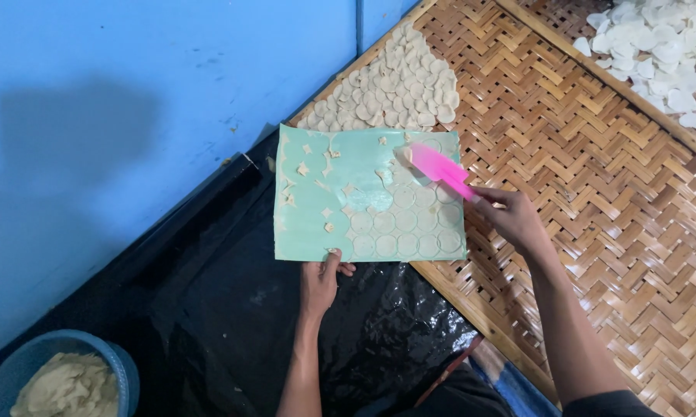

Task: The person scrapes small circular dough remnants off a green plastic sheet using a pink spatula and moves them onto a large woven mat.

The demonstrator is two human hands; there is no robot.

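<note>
Left hand [321, 279] pinches the near edge of the flat pale-green rectangular plastic sheet [317, 208]. Right hand [510, 220] grasps the pink plastic scraper [439, 168], blade beyond its grip on the sheet's thin round dough discs [406, 224].

packages: none in view.
labels: none in view.
signs: none in view.
screens: none in view.
</note>
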